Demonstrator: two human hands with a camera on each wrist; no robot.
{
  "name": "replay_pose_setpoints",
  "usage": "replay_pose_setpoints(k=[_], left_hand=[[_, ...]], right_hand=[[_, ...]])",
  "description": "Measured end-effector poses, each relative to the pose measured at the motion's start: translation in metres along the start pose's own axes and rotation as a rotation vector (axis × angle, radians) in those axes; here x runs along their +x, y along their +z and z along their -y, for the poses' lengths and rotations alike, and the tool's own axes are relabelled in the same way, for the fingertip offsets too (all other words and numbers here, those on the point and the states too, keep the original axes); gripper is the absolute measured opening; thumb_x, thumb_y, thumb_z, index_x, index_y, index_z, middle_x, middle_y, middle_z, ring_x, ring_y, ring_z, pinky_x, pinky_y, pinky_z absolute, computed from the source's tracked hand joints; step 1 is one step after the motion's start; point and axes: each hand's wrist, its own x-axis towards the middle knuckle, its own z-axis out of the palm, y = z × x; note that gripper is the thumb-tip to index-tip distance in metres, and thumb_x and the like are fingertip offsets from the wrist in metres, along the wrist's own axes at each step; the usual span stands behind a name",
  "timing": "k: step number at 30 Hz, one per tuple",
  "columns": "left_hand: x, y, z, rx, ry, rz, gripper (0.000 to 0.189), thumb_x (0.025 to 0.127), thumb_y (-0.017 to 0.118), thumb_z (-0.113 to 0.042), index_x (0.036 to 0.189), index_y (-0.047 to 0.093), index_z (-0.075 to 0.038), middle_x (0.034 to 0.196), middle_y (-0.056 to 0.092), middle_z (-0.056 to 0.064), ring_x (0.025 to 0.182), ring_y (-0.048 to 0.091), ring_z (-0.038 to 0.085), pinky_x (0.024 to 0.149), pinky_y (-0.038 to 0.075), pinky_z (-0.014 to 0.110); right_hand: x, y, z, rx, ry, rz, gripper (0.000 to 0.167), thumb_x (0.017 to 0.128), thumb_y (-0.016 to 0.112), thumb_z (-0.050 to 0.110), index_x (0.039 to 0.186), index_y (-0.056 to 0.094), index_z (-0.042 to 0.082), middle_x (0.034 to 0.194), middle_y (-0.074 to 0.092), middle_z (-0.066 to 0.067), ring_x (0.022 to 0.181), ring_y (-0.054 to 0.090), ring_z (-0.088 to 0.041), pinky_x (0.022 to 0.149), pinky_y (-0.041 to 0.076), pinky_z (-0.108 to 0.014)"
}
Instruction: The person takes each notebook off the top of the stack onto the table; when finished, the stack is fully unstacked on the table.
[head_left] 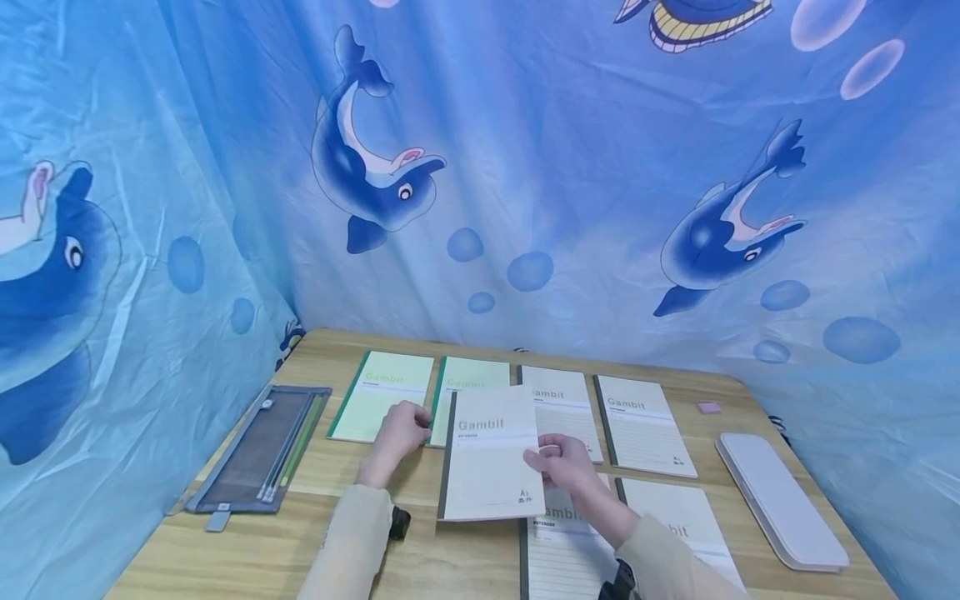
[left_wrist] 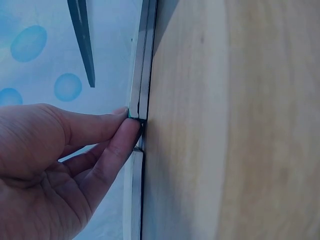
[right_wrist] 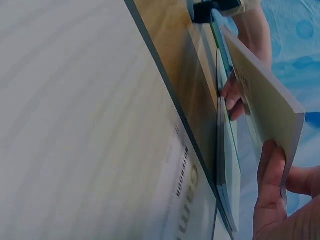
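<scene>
My right hand point(head_left: 564, 465) grips the right edge of a white notebook point(head_left: 491, 458) with a dark spine and holds it raised and tilted. In the right wrist view, the thumb lies on one side of the notebook and fingers point(right_wrist: 272, 172) on the other. My left hand point(head_left: 405, 427) pinches the near left corner of a pale green notebook point(head_left: 487, 371) with a green spine, between thumb and fingers point(left_wrist: 125, 137). The raised notebook covers most of that green one. Left of it lies another green-spined notebook point(head_left: 367, 408).
Two dark-spined notebooks lie in the back row, the rightmost one point(head_left: 645, 425) uncovered. Two more, including a front-right notebook point(head_left: 686, 521), lie under my right forearm. A mesh pencil pouch point(head_left: 247, 450) is left; a white case point(head_left: 780, 500) and pink eraser point(head_left: 708, 408) are right.
</scene>
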Motion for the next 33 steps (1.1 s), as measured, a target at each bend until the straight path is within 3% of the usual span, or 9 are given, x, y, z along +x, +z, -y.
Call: replay_pose_setpoints(k=[19,26,33], left_hand=[[-0.001,-0.003,0.0,-0.001,0.027,0.003,0.025,0.082,0.07,0.009,0.107,0.072,0.007,0.101,0.072,0.018,0.1,0.067,0.036,0.09,0.054,0.049],[0.001,-0.003,0.001,0.002,0.022,0.002,0.025,0.083,0.07,0.008,0.107,0.072,0.006,0.102,0.072,0.018,0.101,0.067,0.035,0.091,0.054,0.048],[0.001,-0.002,0.001,-0.006,0.023,0.006,0.023,0.082,0.071,0.009,0.105,0.072,0.006,0.099,0.072,0.017,0.098,0.067,0.034,0.088,0.055,0.047]], right_hand=[[-0.052,0.009,-0.031,0.071,0.045,0.143,0.04,0.093,0.07,0.015,0.118,0.052,-0.01,0.08,0.07,-0.003,0.07,0.068,-0.016,0.059,0.055,-0.027],[-0.064,0.017,-0.038,0.106,0.047,0.193,0.039,0.093,0.069,0.016,0.117,0.051,-0.009,0.081,0.073,-0.004,0.07,0.067,-0.016,0.059,0.052,-0.026],[-0.07,0.026,-0.044,0.106,0.024,0.193,0.036,0.092,0.07,0.014,0.113,0.052,-0.008,0.08,0.072,-0.004,0.066,0.065,-0.014,0.056,0.052,-0.024]])
